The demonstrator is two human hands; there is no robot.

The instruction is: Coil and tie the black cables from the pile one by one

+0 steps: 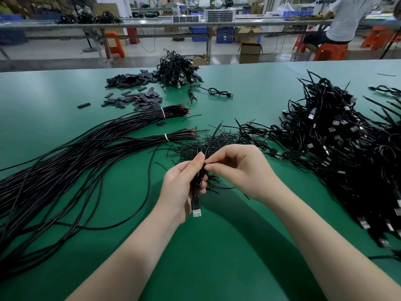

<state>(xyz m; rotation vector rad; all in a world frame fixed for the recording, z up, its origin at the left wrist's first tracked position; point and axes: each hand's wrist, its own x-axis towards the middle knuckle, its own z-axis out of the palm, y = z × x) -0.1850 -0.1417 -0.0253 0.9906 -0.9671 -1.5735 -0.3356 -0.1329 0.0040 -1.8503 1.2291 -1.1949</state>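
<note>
1. Fingers of the left hand [184, 183] clamp a coiled black USB cable [198, 181] above the green table's [217, 246] middle; the right hand [240, 168] pinches a thin black twist tie [211, 135] around it.
2. Tying seems unfinished.
3. Tied coils [338, 135] heap toward the right edge; long untied black cables [65, 161] sprawl left, so much remains.

Glossy black plastic-sheathed cables [65, 170], a bright metal-tipped USB plug [196, 210], on a smooth matt green table [227, 246].
</note>
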